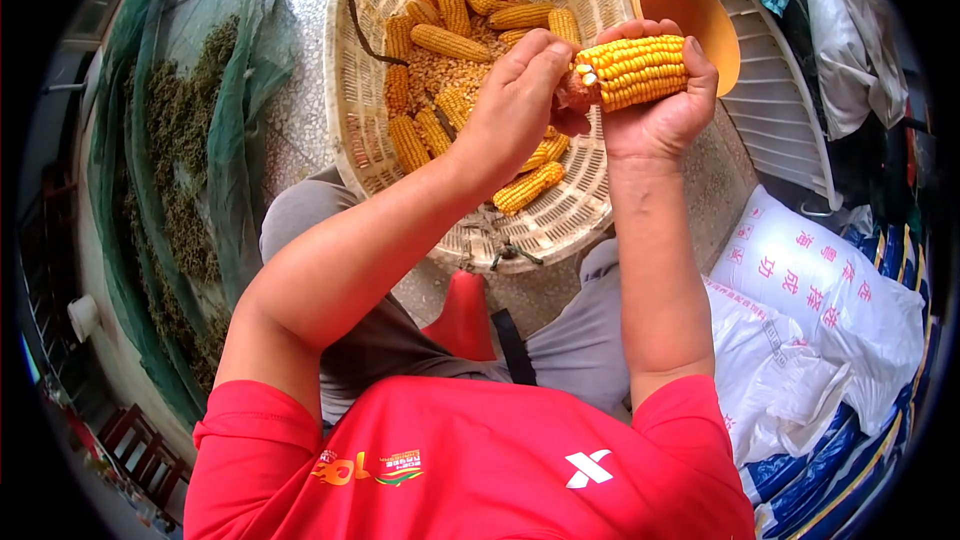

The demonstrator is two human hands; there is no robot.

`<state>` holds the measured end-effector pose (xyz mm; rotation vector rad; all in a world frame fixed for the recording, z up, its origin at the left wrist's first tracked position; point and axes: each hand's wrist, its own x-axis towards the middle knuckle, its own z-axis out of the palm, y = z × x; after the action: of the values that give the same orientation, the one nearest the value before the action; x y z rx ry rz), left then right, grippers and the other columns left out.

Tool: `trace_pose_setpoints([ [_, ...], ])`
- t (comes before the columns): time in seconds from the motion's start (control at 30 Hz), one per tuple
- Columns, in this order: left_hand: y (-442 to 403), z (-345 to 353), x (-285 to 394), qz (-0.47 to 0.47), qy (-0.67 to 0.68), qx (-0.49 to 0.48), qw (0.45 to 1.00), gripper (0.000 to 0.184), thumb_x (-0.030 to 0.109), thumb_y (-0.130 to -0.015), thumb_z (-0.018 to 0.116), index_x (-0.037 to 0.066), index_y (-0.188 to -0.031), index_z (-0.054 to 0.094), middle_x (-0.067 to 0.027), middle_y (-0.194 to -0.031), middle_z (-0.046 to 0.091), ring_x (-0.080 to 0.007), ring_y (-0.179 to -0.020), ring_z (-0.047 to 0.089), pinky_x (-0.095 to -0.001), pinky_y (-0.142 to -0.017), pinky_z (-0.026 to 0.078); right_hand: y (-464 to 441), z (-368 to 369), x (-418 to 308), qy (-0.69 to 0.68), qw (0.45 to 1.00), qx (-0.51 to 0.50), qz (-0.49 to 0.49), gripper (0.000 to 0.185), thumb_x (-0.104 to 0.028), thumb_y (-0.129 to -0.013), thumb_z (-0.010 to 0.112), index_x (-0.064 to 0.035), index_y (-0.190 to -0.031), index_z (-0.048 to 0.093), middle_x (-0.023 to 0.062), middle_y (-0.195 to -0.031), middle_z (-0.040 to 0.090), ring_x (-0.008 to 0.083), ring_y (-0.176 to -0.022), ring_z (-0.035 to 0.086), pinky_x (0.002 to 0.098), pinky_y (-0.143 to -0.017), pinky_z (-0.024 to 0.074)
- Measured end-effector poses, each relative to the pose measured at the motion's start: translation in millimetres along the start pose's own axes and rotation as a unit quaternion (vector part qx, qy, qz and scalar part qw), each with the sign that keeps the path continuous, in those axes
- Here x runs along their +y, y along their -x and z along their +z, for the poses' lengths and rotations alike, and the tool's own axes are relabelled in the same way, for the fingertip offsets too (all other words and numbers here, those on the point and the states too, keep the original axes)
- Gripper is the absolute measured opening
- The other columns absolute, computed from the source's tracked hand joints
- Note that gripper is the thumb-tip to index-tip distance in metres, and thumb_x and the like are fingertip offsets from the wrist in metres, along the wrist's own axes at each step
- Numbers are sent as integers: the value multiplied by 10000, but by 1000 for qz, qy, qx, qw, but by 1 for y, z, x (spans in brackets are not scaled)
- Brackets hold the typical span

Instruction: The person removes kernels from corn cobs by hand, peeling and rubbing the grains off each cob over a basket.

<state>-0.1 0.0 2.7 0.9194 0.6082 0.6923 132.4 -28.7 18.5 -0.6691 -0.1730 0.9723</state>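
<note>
An ear of corn [642, 72] is held sideways over the right part of a large woven basket [350, 130]. My right hand [655, 125] is closed around its kernel-covered end, the palm beneath it and the thumb at its tip. At the other end, where the reddish cob is bare, my left hand [520, 90] is closed with its thumb and fingers pressed close to the edge of the kernels. A few pale kernel bases show there. Part of the bare end and some left fingertips are hidden. In the basket lie several other ears [450, 43] and loose kernels [455, 73].
An orange-yellow bucket [690, 5] lies tipped beyond my right hand. White printed sacks [810, 290] are piled at the right. Green netting [235, 120] with dried plants [180, 160] spreads on the left. A red object [465, 315] stands between my legs.
</note>
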Motion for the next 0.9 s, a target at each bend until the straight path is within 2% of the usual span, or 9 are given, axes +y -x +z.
trace_pose_setpoints([
  [0.1, 2, 3, 3, 13, -8, -5, 1000, 307, 266, -979, 485, 3, -1136, 507, -73, -895, 603, -139, -765, 628, -269, -659, 550, -2, -3, -2, 4, 1000, 6, -7, 244, -273, -797, 570, -49, -892, 573, 113, -823, 628, 283, -789, 622, 447, -803, 512],
  [0.17, 3, 4, -7, 117, -211, -3, 970, 351, 269, -961, 553, 1, -1173, 476, -71, -943, 597, -113, -788, 616, -251, -687, 547, -1, -1, -1, 6, 1000, 15, -14, 239, -270, -801, 571, -49, -890, 571, 111, -825, 624, 282, -786, 622, 447, -801, 513],
  [0.2, 3, 10, -12, 204, -196, 29, 959, 252, 206, -947, 575, 4, -1070, 488, -100, -809, 613, -100, -709, 581, -222, -582, 470, -1, 0, -1, 8, 999, 24, -21, 234, -268, -804, 572, -49, -887, 568, 108, -827, 621, 280, -784, 621, 447, -800, 513],
  [0.3, 3, 13, -15, 208, -145, 30, 967, 257, 199, -961, 549, 16, -1114, 455, -80, -762, 610, -101, -657, 585, -230, -557, 475, -2, -2, -3, -27, 999, 39, -2, 228, -262, -809, 581, -51, -891, 556, 103, -829, 612, 281, -782, 621, 448, -794, 517],
  [0.63, 3, 10, -10, 147, -193, 34, 970, 193, 198, -991, 472, 41, -1091, 419, -72, -689, 600, -105, -538, 562, -254, -469, 458, 1, -2, 0, 28, 998, 47, -17, 228, -248, -808, 587, -53, -908, 526, 100, -806, 599, 266, -759, 619, 433, -778, 519],
  [0.7, 3, 8, -11, 125, -186, 7, 975, 217, 217, -1016, 415, 52, -1156, 409, -72, -902, 595, -107, -708, 634, -231, -581, 537, 2, 0, 0, 40, 998, 46, -19, 231, -248, -805, 586, -51, -910, 526, 100, -805, 601, 263, -757, 619, 427, -775, 519],
  [0.73, 2, 9, -12, 125, -186, 7, 975, 217, 217, -1016, 415, 52, -1156, 409, -72, -902, 595, -107, -708, 634, -231, -581, 537, 2, 1, 0, 52, 997, 46, -22, 234, -249, -802, 585, -49, -911, 526, 101, -803, 602, 259, -755, 620, 421, -772, 519],
  [0.8, 1, 11, -14, 141, -172, 32, 975, 134, 174, -1000, 439, 47, -1041, 435, -75, -734, 590, -110, -572, 573, -246, -465, 471, 1, -2, 0, 51, 997, 49, -21, 226, -245, -809, 586, -53, -916, 531, 106, -819, 609, 268, -776, 620, 423, -773, 520],
  [0.9, 1, 10, -9, 124, -139, 55, 981, 144, 187, -1002, 435, 45, -1011, 452, -85, -798, 582, -110, -597, 585, -254, -474, 504, 2, -1, 1, 57, 997, 50, -25, 220, -243, -817, 586, -57, -923, 535, 111, -831, 616, 278, -792, 623, 427, -772, 521],
])
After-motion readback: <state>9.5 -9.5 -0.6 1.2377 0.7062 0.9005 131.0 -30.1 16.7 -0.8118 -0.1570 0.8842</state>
